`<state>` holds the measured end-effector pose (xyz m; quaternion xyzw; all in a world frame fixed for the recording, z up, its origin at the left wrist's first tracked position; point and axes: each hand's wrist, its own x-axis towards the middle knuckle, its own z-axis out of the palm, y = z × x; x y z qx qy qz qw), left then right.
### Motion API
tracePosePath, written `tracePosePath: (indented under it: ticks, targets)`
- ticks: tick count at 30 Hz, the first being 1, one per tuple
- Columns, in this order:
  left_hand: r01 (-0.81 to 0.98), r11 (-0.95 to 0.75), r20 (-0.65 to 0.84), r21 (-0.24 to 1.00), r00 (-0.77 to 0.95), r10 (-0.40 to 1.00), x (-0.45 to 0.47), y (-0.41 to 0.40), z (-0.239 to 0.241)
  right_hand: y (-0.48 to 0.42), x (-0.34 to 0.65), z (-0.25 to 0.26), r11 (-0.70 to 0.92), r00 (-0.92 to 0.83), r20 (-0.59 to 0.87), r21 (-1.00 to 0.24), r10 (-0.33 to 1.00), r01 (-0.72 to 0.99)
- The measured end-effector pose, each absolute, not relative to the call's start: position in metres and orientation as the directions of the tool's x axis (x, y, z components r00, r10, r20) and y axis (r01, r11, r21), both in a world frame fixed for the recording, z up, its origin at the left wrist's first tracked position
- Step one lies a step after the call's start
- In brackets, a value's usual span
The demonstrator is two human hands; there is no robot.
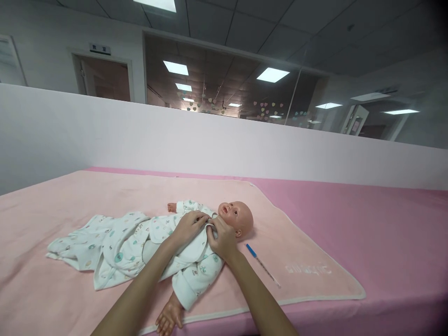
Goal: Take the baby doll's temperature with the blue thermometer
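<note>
A bald baby doll [241,214] lies on its back, its head to the right. It wears a white baby shirt [196,275] with small printed patterns, and matching pants [119,238] cover its lower body. At the shirt's neckline, just below the doll's chin, my left hand [191,226] pinches the fabric. Close beside it, my right hand [222,235] grips the edge of the same neckline between thumb and fingers. The fingertips of both hands nearly meet there; any fastener between them is too small to make out.
Under the doll is a pale pink blanket [301,252] with a light border, spread over a darker pink table cover [392,233]. A thin glass thermometer with a blue end [251,250] lies right of the doll's head. A white partition [217,144] rises behind.
</note>
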<state>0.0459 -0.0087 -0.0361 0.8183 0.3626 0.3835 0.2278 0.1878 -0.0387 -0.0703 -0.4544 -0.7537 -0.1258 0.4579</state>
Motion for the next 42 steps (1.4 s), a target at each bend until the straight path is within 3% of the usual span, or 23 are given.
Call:
tracePosePath:
  ticks: [9, 20, 42]
  targets:
    - [0.462, -0.643, 0.485, 0.611, 0.423, 0.765, 0.0498, -0.0048, -0.0383, -0.0348, 0.1852, -0.0758, 0.584, -0.05, 0.856, -0.307, 0.515, 0.752]
    - [0.192, -0.554, 0.449, 0.81, 0.404, 0.797, 0.0486, -0.0106, -0.0323, -0.0321, 0.1855, -0.077, 0.593, 0.012, 0.873, -0.342, 0.488, 0.729]
    - [0.149, -0.464, 0.372, 0.873, 0.408, 0.833, 0.0475, -0.0107, -0.0308, -0.0333, 0.1876, -0.0786, 0.645, -0.005, 0.884, -0.337, 0.468, 0.686]
